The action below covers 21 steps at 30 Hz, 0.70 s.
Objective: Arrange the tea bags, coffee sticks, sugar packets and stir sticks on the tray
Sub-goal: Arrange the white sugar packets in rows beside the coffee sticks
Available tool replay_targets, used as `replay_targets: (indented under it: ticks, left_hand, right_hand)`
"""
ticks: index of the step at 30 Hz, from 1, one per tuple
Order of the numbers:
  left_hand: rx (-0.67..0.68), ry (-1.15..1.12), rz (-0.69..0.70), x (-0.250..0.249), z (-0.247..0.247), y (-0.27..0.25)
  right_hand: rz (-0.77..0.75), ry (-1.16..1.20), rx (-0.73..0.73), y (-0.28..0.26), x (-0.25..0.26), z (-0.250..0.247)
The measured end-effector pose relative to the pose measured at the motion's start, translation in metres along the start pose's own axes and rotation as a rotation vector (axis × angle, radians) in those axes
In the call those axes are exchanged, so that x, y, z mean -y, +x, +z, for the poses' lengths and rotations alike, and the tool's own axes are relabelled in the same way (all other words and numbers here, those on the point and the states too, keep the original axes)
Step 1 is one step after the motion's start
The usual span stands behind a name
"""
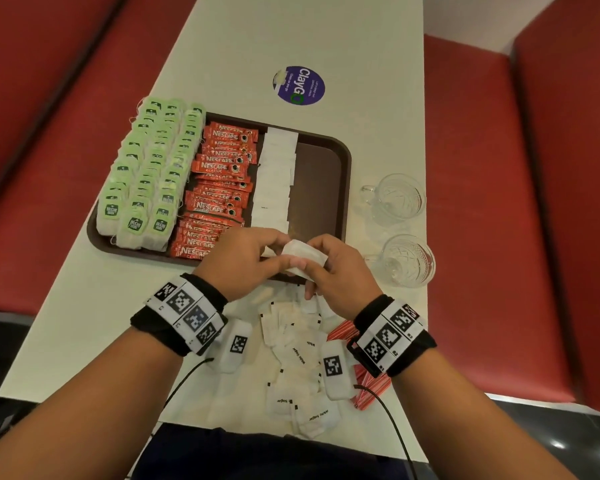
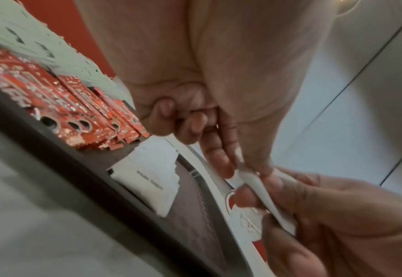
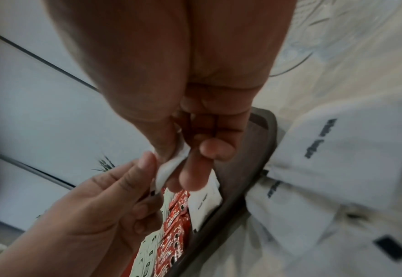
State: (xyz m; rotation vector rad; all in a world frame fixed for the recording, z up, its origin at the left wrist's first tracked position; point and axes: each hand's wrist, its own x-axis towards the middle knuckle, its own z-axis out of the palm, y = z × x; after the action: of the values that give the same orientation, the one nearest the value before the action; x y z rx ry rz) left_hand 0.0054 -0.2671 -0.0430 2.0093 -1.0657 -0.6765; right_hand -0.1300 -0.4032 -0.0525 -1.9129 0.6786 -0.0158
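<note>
- Both hands pinch one small white paper sugar packet (image 1: pixel 303 255) between them: the left hand (image 1: pixel 238 261) grips its left end between thumb and fingers, and the right hand (image 1: pixel 338 271) clamps its right end.
- The packet is held in the air over the near edge of the dark brown plastic tray (image 1: pixel 321 174).
- On the tray lie green-tagged tea bags (image 1: pixel 149 171), red Nescafé coffee sticks (image 1: pixel 219 188) and a column of white sugar packets (image 1: pixel 276 174).
- The step in hand looks like sugar; the next move calls for laying this packet at the column's near end.
- Loose sugar packets (image 1: pixel 300 358) and red-striped stir sticks (image 1: pixel 362 389) wait on the white table (image 1: pixel 84 306).
</note>
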Motion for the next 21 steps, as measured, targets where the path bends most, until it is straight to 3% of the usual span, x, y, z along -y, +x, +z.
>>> replay_targets:
  ticks: [2,5,8,10,14,21]
  left_hand:
    - [0.007,-0.004,-0.023,0.007,0.001,-0.001]
    - [-0.104,0.052,-0.119,0.026,-0.007,0.002]
    - [-0.202,0.096,-0.272,0.045,-0.020,0.003]
    - [-0.186,0.087,-0.320,0.051,-0.023,0.002]
    - [-0.121,0.145,-0.328,0.049,-0.014,0.002]
    - [-0.130,0.285,-0.334,0.045,0.000,0.006]
  right_hand:
    - [0.003,-0.022,0.000,0.001,0.004,0.002]
    - [0.044,-0.036,-0.029,0.000,0.002,0.000]
    - [0.065,-0.172,-0.036,-0.007,-0.008,-0.006]
    - [0.076,-0.264,-0.024,-0.013,-0.012,-0.011]
    - [0.128,-0.360,0.011,-0.025,-0.021,-0.018]
    - [0.301,-0.542,0.032,-0.034,-0.038,-0.021]
